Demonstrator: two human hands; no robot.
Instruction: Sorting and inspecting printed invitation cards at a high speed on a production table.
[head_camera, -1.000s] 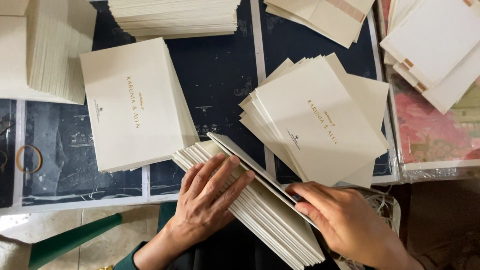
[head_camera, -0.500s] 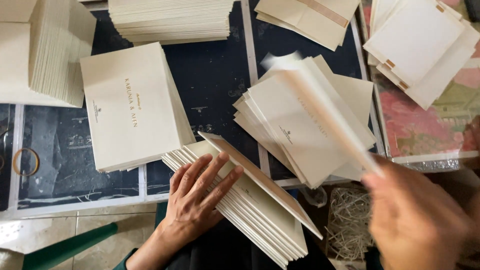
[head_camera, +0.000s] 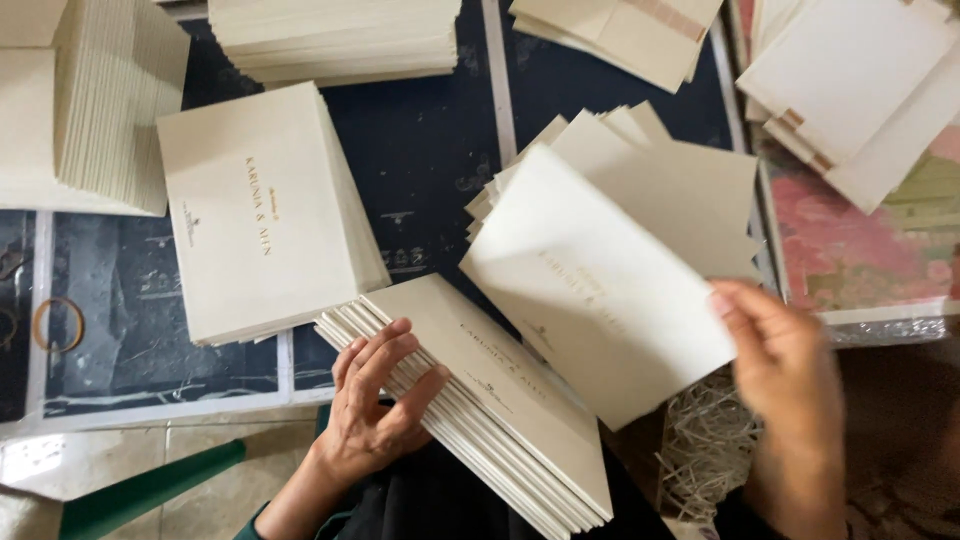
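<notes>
My left hand (head_camera: 378, 400) rests flat on the left edge of a slanted stack of cream cards (head_camera: 500, 400) in my lap, fingers spread over its side. My right hand (head_camera: 785, 365) pinches the lower right corner of a single cream card (head_camera: 600, 290) with small gold lettering. That card hangs just above a loose, fanned pile of the same cards (head_camera: 690, 180) on the dark surface.
A neat pile of cream cards (head_camera: 260, 215) lies left of centre. More stacks sit at the far left (head_camera: 95, 105), top centre (head_camera: 335, 35), top (head_camera: 625, 35) and top right (head_camera: 850, 80). Shredded straw (head_camera: 700, 440) lies by my right wrist, a rubber band (head_camera: 58, 325) at the left.
My right hand lifted one card off the slanted stack and swung it up and right over the fanned pile. My left hand stayed on the stack.
</notes>
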